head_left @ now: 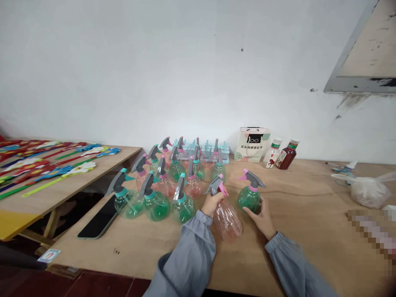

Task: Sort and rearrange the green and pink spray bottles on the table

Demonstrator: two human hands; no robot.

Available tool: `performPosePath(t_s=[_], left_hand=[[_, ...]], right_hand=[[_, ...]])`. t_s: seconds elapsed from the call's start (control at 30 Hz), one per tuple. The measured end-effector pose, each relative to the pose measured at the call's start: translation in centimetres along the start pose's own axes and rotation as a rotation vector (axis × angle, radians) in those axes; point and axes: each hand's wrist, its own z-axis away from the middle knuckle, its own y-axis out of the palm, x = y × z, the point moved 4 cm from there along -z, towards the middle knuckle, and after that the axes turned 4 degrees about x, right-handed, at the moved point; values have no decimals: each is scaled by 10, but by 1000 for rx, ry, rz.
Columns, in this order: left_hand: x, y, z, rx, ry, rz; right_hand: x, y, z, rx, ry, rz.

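My left hand is closed round the neck of a pink spray bottle with a grey and pink trigger head; the bottle tilts, its base toward the lower right. Just to the right, my right hand has thumb and fingers around the lower side of a green spray bottle with a pink collar and pink nozzle. That bottle stands upright on the table. Left of my hands, several green and pink spray bottles stand in rows, the green ones with teal nozzles.
A black phone lies at the left front. Behind stand a light-blue rack, a paper bag and two drink bottles. A tied plastic bag sits at the right. Colourful flower-tipped sticks cover the left table.
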Motion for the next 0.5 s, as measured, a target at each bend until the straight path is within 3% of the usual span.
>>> performPosePath(t_s=[0.1, 0.3, 0.37, 0.5], left_hand=[[-1, 2, 1, 72, -40, -4], [-11, 8, 3, 218, 66, -28], [-9, 8, 3, 202, 68, -55], [-7, 1, 1, 51, 173, -152]], right_hand=[[0, 1, 0, 17, 19, 1], [3, -1, 0, 9, 12, 3], [3, -1, 0, 15, 17, -1], [1, 0, 0, 19, 26, -14]])
